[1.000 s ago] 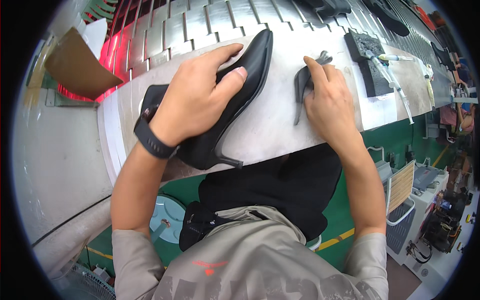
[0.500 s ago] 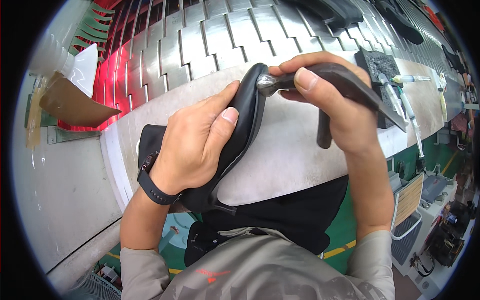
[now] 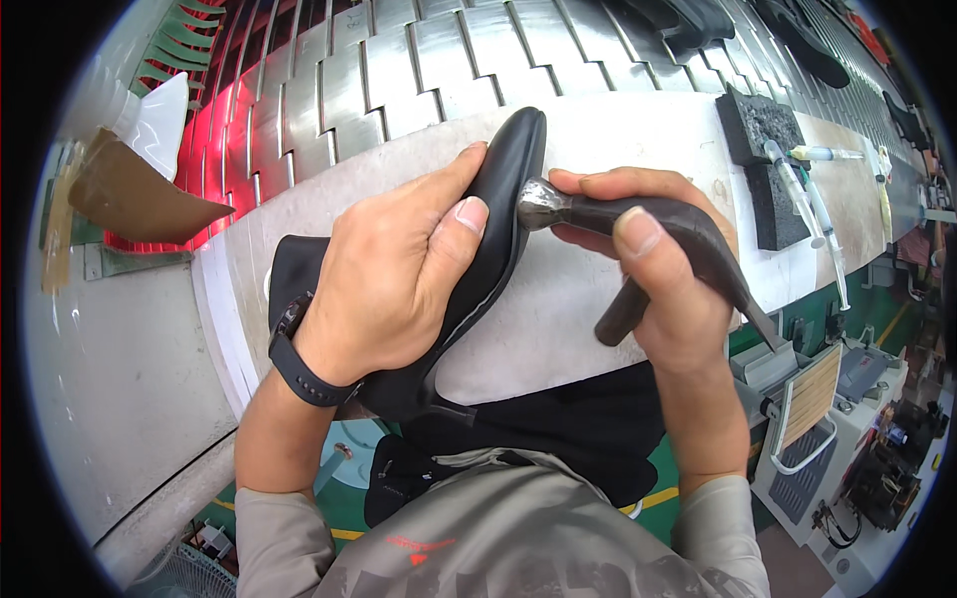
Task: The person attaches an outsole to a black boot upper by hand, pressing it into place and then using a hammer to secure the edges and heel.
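A black pointed-toe high-heeled boot (image 3: 510, 164) lies on its side across the pale work surface, toe pointing away from me. My left hand (image 3: 399, 264) is wrapped over its upper, thumb and fingers pressing the leather. The slim heel (image 3: 451, 411) sticks out near my body, and part of the shaft (image 3: 299, 264) shows left of my wrist. In my right hand (image 3: 668, 254) is a dark shoemaker's hammer (image 3: 688, 234), gripped around its head. Its round shiny face (image 3: 543, 204) touches the sole edge below the toe. The short handle (image 3: 623, 311) pokes out under my palm.
A slatted metal conveyor (image 3: 439, 60) runs behind the work surface, with black footwear (image 3: 688, 20) on it. On the right, syringes (image 3: 797, 194) lean over a dark foam block (image 3: 773, 179). A brown card flap (image 3: 140, 194) and a red-lit section stand at the left.
The hammer has moved down along the sole edge toward me, away from the toe tip, and its handle has swung lower. My left hand keeps its hold on the boot.
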Available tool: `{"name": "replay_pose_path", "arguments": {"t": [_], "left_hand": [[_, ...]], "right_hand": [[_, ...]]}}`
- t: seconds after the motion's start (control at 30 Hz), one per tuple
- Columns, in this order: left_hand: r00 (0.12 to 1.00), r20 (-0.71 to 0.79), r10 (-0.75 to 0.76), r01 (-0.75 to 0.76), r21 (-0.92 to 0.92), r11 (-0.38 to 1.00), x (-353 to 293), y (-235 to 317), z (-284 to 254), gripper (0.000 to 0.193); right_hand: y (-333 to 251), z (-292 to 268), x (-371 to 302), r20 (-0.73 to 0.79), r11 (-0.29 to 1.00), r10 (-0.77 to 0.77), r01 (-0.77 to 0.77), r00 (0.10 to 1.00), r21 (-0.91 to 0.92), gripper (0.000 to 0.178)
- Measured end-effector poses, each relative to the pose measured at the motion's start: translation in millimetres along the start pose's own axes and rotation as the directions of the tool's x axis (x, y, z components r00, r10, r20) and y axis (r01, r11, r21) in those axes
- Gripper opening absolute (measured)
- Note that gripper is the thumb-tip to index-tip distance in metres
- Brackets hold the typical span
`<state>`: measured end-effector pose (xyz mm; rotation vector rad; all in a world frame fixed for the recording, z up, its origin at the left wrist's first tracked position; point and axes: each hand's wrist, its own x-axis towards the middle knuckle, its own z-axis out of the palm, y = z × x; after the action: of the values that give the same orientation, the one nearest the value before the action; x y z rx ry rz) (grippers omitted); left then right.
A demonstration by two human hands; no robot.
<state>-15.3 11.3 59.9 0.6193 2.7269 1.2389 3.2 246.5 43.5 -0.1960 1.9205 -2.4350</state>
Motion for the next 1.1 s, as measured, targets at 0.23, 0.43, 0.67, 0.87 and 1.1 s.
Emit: {"name": "replay_pose_path", "arguments": {"t": [0.23, 0.43, 0.67, 0.87, 1.1], "left_hand": [[0.998, -0.01, 0.066, -0.065, 0.099, 0.993, -2.8, 5.4, 4.6, 0.046], [0.994, -0.054, 0.092, -0.092, 0.009, 0.996, 2.8, -9.1, 4.5, 0.044], [0.998, -0.054, 0.041, -0.048, -0.116, 0.992, 1.3, 6.1, 19.2, 0.046], [0.979, -0.047, 0.198, -0.194, 0.073, 0.978, -1.1, -0.6, 5.6, 0.041], [0.959, -0.114, 0.26, -0.273, -0.122, 0.954, 0.9, -10.9, 13.1, 0.041]], "right_hand": [[-8.8, 11.0, -19.4, 0.033, 0.952, -0.149, 0.152, 0.988, -0.266, 0.029], [8.4, 23.5, -22.4, -0.132, 0.959, 0.201, -0.168, 0.971, 0.227, 0.039], [33.8, 47.9, -53.7, -0.26, 0.868, 0.271, -0.118, 0.927, 0.482, 0.043], [2.4, 29.0, -39.4, 0.04, 0.885, -0.22, 0.217, 0.975, -0.413, 0.039], [36.5, 20.4, -55.9, -0.032, 0.975, -0.177, 0.171, 0.984, -0.139, 0.043]]}}
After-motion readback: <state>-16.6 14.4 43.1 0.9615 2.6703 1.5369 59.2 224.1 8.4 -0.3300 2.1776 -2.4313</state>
